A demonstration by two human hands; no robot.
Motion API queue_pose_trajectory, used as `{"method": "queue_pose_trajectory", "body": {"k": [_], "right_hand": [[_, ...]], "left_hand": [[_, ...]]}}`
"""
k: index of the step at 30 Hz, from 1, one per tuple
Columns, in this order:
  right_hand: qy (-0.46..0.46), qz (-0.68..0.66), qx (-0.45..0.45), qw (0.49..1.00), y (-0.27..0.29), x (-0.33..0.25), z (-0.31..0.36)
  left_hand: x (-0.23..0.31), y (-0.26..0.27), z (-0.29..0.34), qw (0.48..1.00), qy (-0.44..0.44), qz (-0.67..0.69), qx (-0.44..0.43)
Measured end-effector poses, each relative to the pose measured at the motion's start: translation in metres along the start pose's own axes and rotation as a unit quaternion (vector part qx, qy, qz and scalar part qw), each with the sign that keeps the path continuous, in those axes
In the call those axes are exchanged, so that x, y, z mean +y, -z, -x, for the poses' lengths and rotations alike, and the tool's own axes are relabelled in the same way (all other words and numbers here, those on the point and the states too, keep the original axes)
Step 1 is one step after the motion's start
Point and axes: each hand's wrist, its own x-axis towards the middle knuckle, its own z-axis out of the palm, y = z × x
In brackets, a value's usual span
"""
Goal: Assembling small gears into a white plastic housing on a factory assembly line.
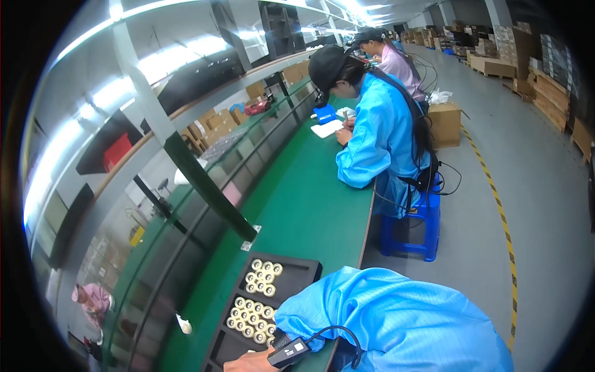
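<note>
Holding one black tool (288, 352), one hand (248, 361) (partly cropped)

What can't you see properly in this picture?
- Head view, right hand: cut off by the bottom edge; open or shut, cannot tell.
- Left hand: not in view.
- Black tray: near end hidden by the blue sleeve.
- Small round parts: too small to identify.
- Co-worker's paper: too small to make out.
</note>
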Motion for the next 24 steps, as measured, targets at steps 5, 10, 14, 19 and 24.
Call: {"method": "queue_pose_trajectory", "body": {"k": [5,10,14,19,24], "right_hand": [[-0.001,-0.007,0.016,1.0,-0.004,0.002,-0.001],[0.023,0.009,0.027,0.999,-0.003,0.006,-0.003],[0.032,0.012,0.045,0.998,-0.006,0.014,-0.002],[0.038,-0.001,0.071,0.997,-0.012,0.022,-0.006],[0.053,-0.039,0.089,0.994,-0.003,0.009,-0.007]], "left_hand": [[0.0,0.004,0.005,0.999,0.004,0.041,-0.013],[0.005,0.005,0.007,0.998,0.01,0.051,-0.025],[0.004,0.007,0.008,0.999,-0.013,0.046,-0.022],[-0.012,0.017,-0.004,0.983,-0.025,0.172,0.052],[-0.001,-0.007,-0.021,0.939,-0.112,0.321,0.05]]}}
